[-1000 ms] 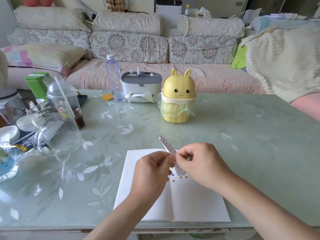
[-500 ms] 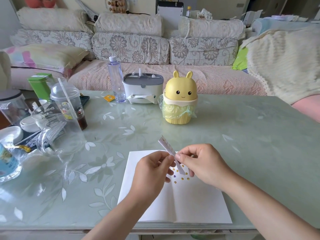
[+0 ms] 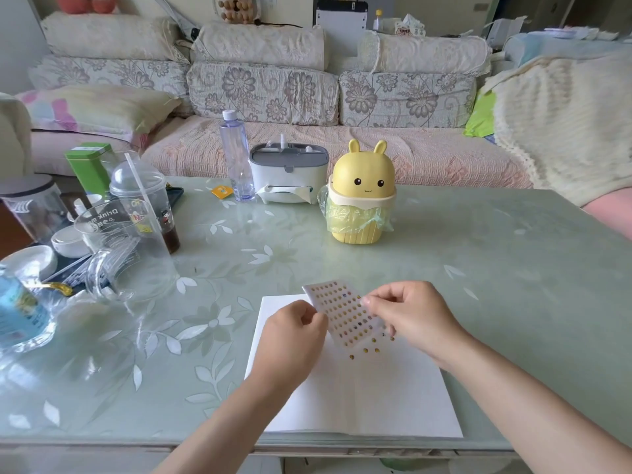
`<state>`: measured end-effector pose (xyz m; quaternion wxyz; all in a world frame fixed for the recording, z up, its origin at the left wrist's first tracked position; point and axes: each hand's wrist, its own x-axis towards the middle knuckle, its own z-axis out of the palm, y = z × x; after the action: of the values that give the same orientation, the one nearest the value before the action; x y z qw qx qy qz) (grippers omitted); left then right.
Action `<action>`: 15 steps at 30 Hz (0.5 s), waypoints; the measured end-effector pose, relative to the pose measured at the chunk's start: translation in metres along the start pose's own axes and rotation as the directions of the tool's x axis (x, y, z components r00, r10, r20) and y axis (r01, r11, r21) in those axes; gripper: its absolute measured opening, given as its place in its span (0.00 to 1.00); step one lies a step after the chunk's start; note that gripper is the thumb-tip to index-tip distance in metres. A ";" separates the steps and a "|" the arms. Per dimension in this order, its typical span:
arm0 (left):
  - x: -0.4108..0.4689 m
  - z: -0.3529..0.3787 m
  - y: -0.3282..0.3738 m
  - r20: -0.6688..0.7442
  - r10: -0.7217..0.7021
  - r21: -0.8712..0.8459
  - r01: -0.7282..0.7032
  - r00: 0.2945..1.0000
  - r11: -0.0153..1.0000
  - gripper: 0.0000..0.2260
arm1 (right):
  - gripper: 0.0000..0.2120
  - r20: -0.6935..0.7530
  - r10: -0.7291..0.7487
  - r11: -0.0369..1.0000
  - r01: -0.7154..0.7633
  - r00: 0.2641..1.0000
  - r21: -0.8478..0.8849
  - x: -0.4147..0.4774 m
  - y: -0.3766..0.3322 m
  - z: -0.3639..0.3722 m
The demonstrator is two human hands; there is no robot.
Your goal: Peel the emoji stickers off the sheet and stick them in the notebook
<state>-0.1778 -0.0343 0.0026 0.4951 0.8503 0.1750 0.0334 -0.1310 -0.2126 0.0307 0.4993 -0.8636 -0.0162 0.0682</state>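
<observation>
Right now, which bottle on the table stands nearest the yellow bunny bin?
The clear bottle with the pale purple cap, upright beside the tissue box; the blue-labelled bottle sits far off at the left edge.

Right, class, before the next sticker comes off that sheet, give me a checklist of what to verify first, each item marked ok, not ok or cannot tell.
1. Grip on the sticker sheet: the left hand pinches its left edge. Ok.
2. Printed side faces up, with rows of stickers visible. Ok.
3. Sticker edge lifted by the right hand: it pinches at the sheet's right side, but the sticker itself is too small to see. Cannot tell.
4. The notebook lies open and flat on the table. Ok.
5. Blank page space remains below the stuck stickers. Ok.
</observation>
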 end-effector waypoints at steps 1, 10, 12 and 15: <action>0.003 -0.001 -0.002 -0.036 0.019 0.157 -0.013 0.999 0.988 0.11 | 0.06 -0.052 -0.086 0.984 0.077 0.995 -0.159 0.001 0.006 -0.005; 0.011 0.005 -0.008 0.079 0.417 0.579 -0.382 0.905 0.720 0.08 | 0.09 0.129 -0.508 0.575 0.446 0.852 -0.686 -0.005 0.070 -0.013; 0.011 0.012 -0.009 0.132 0.418 0.623 -0.403 0.899 0.670 0.11 | 0.08 0.142 -0.521 0.559 0.462 0.842 -0.689 -0.003 0.072 -0.012; 0.011 0.018 -0.009 0.145 0.426 0.681 -0.403 0.893 0.612 0.14 | 0.04 0.222 -0.437 0.567 0.459 0.871 -0.684 0.003 0.064 -0.017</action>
<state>-0.1660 -0.0415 -0.0152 0.1150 0.9889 -0.0191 0.0919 -0.1286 -0.2586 -0.0163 0.1219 -0.9542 -0.2665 -0.0602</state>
